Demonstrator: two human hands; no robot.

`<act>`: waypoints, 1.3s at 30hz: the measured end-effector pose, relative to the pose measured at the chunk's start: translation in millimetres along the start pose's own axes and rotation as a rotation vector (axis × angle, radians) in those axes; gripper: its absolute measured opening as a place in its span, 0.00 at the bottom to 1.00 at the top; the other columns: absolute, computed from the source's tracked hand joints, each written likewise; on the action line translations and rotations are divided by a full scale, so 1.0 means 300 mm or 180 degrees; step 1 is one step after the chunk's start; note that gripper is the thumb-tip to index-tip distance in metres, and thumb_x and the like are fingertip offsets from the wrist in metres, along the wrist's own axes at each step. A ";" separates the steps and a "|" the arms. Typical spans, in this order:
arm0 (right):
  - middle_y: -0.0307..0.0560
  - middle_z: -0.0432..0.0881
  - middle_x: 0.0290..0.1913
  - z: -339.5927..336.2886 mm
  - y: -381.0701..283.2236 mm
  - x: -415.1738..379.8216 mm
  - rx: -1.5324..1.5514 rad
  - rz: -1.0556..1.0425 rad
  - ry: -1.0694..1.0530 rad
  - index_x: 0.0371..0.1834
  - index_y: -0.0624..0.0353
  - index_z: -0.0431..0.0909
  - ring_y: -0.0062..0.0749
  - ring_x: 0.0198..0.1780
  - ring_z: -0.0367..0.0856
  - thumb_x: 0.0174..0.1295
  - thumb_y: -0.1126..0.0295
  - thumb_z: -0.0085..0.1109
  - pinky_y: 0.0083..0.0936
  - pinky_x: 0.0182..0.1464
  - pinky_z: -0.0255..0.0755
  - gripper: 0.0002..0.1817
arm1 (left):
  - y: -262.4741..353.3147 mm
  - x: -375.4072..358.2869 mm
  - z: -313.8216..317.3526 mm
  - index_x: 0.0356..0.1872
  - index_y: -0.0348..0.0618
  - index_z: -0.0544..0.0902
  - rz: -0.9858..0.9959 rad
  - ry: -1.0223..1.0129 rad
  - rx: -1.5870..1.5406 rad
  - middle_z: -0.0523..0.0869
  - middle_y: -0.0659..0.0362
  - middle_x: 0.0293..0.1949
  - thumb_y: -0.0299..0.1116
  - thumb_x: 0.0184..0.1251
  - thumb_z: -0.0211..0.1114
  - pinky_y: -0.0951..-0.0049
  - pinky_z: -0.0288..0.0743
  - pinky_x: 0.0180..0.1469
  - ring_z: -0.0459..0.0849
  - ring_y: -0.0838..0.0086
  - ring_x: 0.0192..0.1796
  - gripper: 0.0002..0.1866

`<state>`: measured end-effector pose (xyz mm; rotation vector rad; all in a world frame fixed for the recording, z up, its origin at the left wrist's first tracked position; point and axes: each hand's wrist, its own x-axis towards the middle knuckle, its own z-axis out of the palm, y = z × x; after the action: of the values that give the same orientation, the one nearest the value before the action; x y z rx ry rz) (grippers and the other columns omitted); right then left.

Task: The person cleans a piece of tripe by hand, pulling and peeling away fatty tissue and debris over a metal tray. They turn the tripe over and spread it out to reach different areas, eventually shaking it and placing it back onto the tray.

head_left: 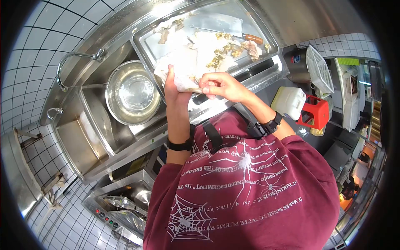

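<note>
A whitish, limp piece of raw-looking food, washed out by glare, is held up at the near edge of a metal tray. My left hand grips its left side, thumb upright and the other fingers mostly hidden. At the piece's lower right edge, my right hand pinches with thumb and fingertips. Behind my hands, the tray holds more pale pieces and yellow-brown scraps. A cleaver with a wooden handle lies across the tray's far side.
Left of the tray, a round metal basin stands by a sink with a curved faucet. To the right are a white jug, a red plastic stool and a white basket. A metal unit with buttons sits lower left.
</note>
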<state>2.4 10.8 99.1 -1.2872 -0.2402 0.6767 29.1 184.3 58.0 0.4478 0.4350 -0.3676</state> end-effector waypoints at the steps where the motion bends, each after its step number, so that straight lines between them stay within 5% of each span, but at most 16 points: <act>1: 0.37 0.76 0.31 -0.003 0.004 0.000 -0.0142 0.0030 0.0107 0.37 0.62 0.76 0.17 0.28 0.76 0.64 0.73 0.55 0.17 0.30 0.69 0.04 | -0.004 0.004 0.008 0.57 0.37 0.69 0.0141 0.0035 -0.0070 0.77 0.51 0.52 0.46 0.76 0.39 0.59 0.69 0.58 0.77 0.62 0.54 0.23; 3: 0.39 0.77 0.33 -0.007 0.001 0.008 -0.0292 0.0066 0.0215 0.38 0.60 0.76 0.20 0.29 0.77 0.63 0.73 0.55 0.18 0.31 0.70 0.04 | -0.004 0.017 0.017 0.56 0.37 0.69 0.0280 0.0067 -0.0149 0.78 0.51 0.50 0.45 0.77 0.39 0.59 0.70 0.56 0.77 0.62 0.53 0.22; 5: 0.40 0.77 0.38 0.014 -0.038 0.024 -0.2678 -0.1279 0.1104 0.42 0.58 0.78 0.24 0.29 0.76 0.59 0.75 0.59 0.19 0.33 0.71 0.08 | -0.007 0.025 0.018 0.57 0.36 0.68 0.0509 -0.0091 0.0236 0.77 0.50 0.52 0.45 0.77 0.37 0.59 0.69 0.57 0.77 0.61 0.54 0.23; 8: 0.40 0.78 0.41 0.053 -0.094 0.024 -0.2907 -0.1449 0.1220 0.42 0.52 0.78 0.35 0.31 0.79 0.54 0.72 0.62 0.26 0.33 0.73 0.11 | -0.020 0.029 0.030 0.57 0.36 0.68 0.0644 -0.0190 0.0091 0.77 0.51 0.51 0.45 0.77 0.36 0.60 0.70 0.56 0.77 0.61 0.53 0.23; 12: 0.39 0.78 0.37 0.079 -0.066 0.042 -0.3202 -0.1517 0.1023 0.38 0.55 0.79 0.30 0.31 0.79 0.52 0.72 0.65 0.24 0.31 0.74 0.10 | -0.019 0.011 0.037 0.57 0.38 0.68 0.0501 -0.0144 0.0119 0.78 0.52 0.51 0.45 0.77 0.36 0.61 0.70 0.56 0.77 0.63 0.53 0.23; 20: 0.41 0.74 0.29 0.114 -0.072 0.061 -0.3751 -0.1825 0.1202 0.33 0.56 0.75 0.37 0.28 0.78 0.53 0.71 0.62 0.31 0.26 0.70 0.07 | -0.019 -0.009 0.061 0.56 0.37 0.70 0.0787 0.0110 0.0211 0.79 0.53 0.51 0.45 0.77 0.37 0.62 0.71 0.56 0.78 0.64 0.53 0.23; 28: 0.45 0.72 0.25 0.130 -0.080 0.046 -0.4111 -0.1334 0.0919 0.24 0.58 0.67 0.42 0.27 0.77 0.50 0.70 0.58 0.36 0.26 0.69 0.08 | -0.019 -0.026 0.065 0.55 0.37 0.71 0.0613 0.0203 0.0214 0.80 0.54 0.48 0.46 0.77 0.40 0.63 0.73 0.53 0.80 0.64 0.49 0.22; 33: 0.46 0.71 0.22 0.118 -0.087 0.045 -0.3357 -0.1335 0.0832 0.23 0.60 0.68 0.42 0.24 0.74 0.52 0.73 0.55 0.33 0.25 0.67 0.06 | 0.001 -0.041 0.053 0.49 0.39 0.73 0.0157 0.0193 -0.0038 0.81 0.55 0.42 0.46 0.76 0.41 0.63 0.74 0.49 0.80 0.66 0.44 0.20; 35: 0.47 0.70 0.20 0.104 -0.076 0.048 -0.2924 -0.1417 0.0828 0.22 0.61 0.68 0.40 0.22 0.73 0.54 0.74 0.53 0.31 0.25 0.67 0.06 | 0.004 -0.007 -0.032 0.50 0.40 0.72 -0.0029 -0.0709 -0.0258 0.80 0.56 0.45 0.44 0.77 0.40 0.65 0.74 0.50 0.79 0.66 0.46 0.19; 39: 0.41 0.70 0.17 0.082 -0.046 0.038 -0.1543 -0.0664 0.0686 0.22 0.61 0.68 0.24 0.20 0.70 0.61 0.73 0.50 0.22 0.25 0.64 0.10 | 0.012 -0.003 -0.032 0.46 0.41 0.73 -0.0350 -0.0958 -0.0916 0.79 0.57 0.41 0.45 0.77 0.39 0.64 0.74 0.47 0.79 0.66 0.42 0.19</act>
<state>2.9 35.6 116.7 -1.7562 -0.3700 0.3026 26.7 192.3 51.8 0.0851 0.2142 -0.4630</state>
